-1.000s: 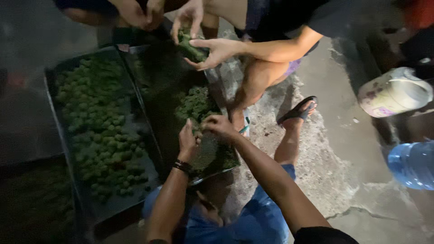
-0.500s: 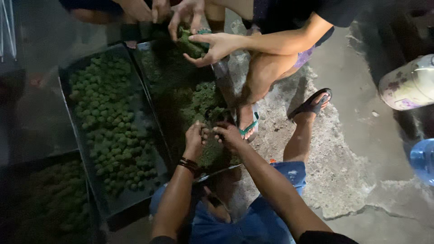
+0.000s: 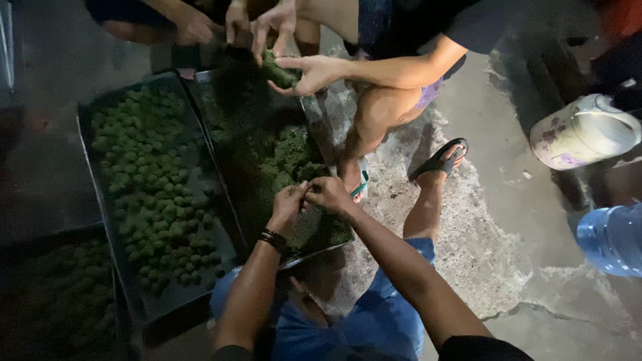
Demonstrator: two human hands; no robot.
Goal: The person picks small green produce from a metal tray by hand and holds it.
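My left hand (image 3: 287, 202) and my right hand (image 3: 329, 194) meet fingertip to fingertip over a dark tray (image 3: 334, 242) that holds a loose green mass (image 3: 284, 160). Both pinch a small bit of that green stuff between them. A dark band circles my left wrist. To the left, a second dark tray (image 3: 90, 157) is filled with several small green balls (image 3: 150, 180). Across from me another person's hands (image 3: 304, 70) press a green lump (image 3: 277, 70) above the far end of the tray.
A third tray of green balls (image 3: 57, 301) lies dim at the lower left. A white patterned bucket (image 3: 582, 134) and a blue water jug (image 3: 612, 237) stand at the right on rough concrete. The other person's sandalled foot (image 3: 438, 160) rests beside my knee.
The view has shifted a little, so the trays sit further right. My hands stay together over the loose green mass, fingers working at it.
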